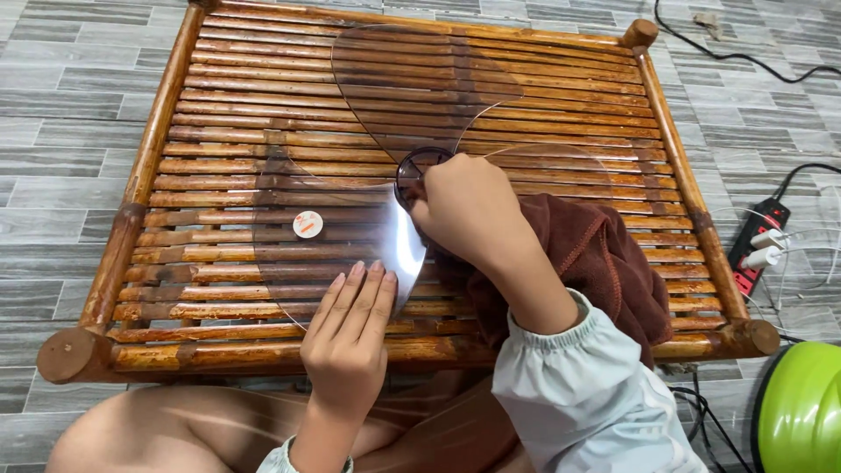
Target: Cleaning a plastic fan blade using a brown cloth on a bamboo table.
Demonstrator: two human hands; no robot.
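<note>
Where the scene is read from left to right, these lines apply:

Bamboo table: a low slatted bamboo table (140, 188) is seen standing on grey floor tiles (53, 105).
Sticker: a small round white sticker (307, 224) is seen on the near left blade.
Left hand: the left hand (350, 328) is laid flat, fingers straight and together, pressed on the near edge of that blade; nothing is gripped.
Fan blade: a clear plastic fan blade (420, 79) is spread flat across the table's middle, its dark hub ring (419, 161) just beyond the right hand.
Right hand: the right hand (464, 210) is closed at the hub; what is grasped under it cannot be told.
Cloth: a brown cloth (604, 254) is bunched beneath the right forearm.
Power strip: a power strip (760, 245) is lying on the floor.
Green object: a green rounded object (802, 412) is cut off by the corner.
</note>
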